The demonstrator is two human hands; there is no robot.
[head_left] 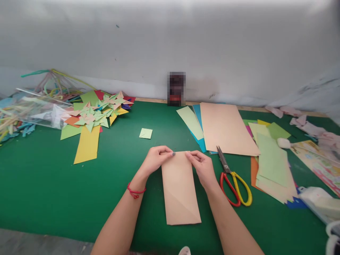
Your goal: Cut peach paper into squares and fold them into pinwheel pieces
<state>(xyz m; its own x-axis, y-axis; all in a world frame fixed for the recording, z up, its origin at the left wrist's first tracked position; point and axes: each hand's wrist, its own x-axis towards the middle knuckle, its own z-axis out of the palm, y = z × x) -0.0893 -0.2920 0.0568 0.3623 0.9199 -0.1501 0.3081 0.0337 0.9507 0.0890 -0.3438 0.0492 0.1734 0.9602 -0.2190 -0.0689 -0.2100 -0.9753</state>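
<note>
A folded sheet of peach paper (180, 187) lies lengthwise before me, with a diagonal crease across its lower part. My left hand (158, 158) pinches its far left corner between thumb and fingers. At the far right corner, my right hand (202, 164) grips the same sheet the same way. Just right of my right hand rest scissors (230, 177) with one red and one yellow handle, blades pointing away. A small folded pale green paper square (146, 133) sits beyond my left hand.
Large peach sheets (227, 129) lie at the back right, near a pile of coloured paper (273, 163). Folded paper stars (99, 111) heap up at the back left, by a yellow strip (86, 144) and a clear plastic bag (44, 109). A wall (106, 42) closes off the green table (66, 198).
</note>
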